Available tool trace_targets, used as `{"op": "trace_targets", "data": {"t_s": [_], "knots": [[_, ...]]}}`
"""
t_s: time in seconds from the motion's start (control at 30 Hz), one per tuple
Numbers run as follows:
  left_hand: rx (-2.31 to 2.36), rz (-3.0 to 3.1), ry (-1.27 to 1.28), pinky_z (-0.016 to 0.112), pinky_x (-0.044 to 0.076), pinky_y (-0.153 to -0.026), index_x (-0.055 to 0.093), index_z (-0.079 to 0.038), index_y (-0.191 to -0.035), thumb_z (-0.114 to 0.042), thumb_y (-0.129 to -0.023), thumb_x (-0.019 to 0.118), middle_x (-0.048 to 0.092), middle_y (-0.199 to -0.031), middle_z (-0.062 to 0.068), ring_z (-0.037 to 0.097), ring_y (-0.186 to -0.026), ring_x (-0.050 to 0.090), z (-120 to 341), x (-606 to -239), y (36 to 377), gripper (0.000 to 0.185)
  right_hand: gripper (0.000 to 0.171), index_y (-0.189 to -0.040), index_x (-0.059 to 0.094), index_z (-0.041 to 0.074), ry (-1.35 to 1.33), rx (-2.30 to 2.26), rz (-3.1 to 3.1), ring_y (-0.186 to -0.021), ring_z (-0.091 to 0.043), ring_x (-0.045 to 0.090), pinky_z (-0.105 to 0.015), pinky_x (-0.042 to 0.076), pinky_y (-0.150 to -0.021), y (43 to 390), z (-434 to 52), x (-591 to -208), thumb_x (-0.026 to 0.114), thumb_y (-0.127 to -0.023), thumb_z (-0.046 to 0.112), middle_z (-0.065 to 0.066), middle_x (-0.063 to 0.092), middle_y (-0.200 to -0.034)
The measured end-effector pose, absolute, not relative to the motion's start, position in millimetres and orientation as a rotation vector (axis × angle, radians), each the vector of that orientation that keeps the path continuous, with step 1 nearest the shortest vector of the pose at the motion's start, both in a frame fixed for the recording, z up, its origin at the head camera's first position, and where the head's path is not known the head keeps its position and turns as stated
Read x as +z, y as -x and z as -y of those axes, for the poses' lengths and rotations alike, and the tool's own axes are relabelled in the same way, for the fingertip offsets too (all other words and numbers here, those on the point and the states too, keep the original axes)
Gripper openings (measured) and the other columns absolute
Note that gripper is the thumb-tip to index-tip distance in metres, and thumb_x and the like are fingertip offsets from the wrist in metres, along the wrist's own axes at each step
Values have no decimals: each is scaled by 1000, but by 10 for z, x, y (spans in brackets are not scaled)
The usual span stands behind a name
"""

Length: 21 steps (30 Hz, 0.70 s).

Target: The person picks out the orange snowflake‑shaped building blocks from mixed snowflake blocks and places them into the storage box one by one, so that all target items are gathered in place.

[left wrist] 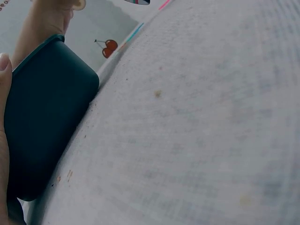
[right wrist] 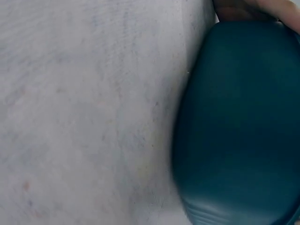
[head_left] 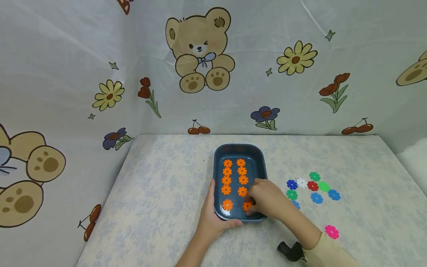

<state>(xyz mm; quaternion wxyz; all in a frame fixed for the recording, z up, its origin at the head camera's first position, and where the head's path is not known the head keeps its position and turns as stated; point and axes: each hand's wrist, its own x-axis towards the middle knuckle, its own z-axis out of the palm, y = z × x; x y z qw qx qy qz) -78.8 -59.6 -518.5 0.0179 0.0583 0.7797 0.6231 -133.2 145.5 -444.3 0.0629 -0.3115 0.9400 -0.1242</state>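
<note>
A dark blue-green rectangular tray (head_left: 238,216) lies on the table in the head view. Inside it, several orange flower-shaped discs (head_left: 226,180) form two columns. My left hand (head_left: 213,218) holds the tray's near left corner, fingers along the left side and thumb at the front edge. Over the near right corner, my right hand (head_left: 265,198) reaches in, its thumb and fingertips pinching an orange disc (head_left: 247,206) at the near end of the right column. Both wrist views show the tray's outer wall (left wrist: 51,103) up close; the discs are hidden there.
Right of the tray lie loose flower discs: a dark blue one (head_left: 291,184), a white one (head_left: 301,183), a red one (head_left: 312,185) and several green and light blue ones. A pink disc (head_left: 331,231) is nearer the front. A printed cloth (head_left: 247,100) stands behind the table.
</note>
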Motion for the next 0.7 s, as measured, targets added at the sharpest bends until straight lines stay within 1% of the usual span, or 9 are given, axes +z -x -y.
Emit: {"op": "trace_targets", "data": {"t_s": [0.17,0.37,0.57,0.7], "knots": [[1939,-2423,-170,57,29,-118,3,-34,-160,-40,-61,95,13,-167,-8,20,-152,22,606,-5194,783,136,34,-65,71,21,941,-299,-2870,-63,-8,38,-25,33,-61,1339,-1414,-4483,92,-59,47,16,55,-59],[1944,-2427,-178,56,30,-118,3,-33,-160,-41,-60,95,15,-167,-6,20,-152,24,611,-5207,783,136,40,-57,63,23,922,-246,-2915,-61,-9,36,-25,30,-60,1318,-1379,-4507,92,-56,52,16,46,-54],[1932,-2434,-174,54,30,-118,4,-35,-160,-37,-61,96,15,-167,-7,17,-151,24,604,-5197,782,136,43,-55,62,23,883,-210,-2937,-61,-9,38,-26,31,-59,1308,-1369,-4519,91,-55,55,15,46,-53],[1920,-2446,-185,55,31,-118,4,-32,-160,-35,-61,96,15,-167,-6,18,-151,24,605,-5189,786,135,42,-56,64,23,869,-195,-2941,-61,-10,38,-26,32,-60,1310,-1374,-4519,91,-55,55,14,48,-54]]}}
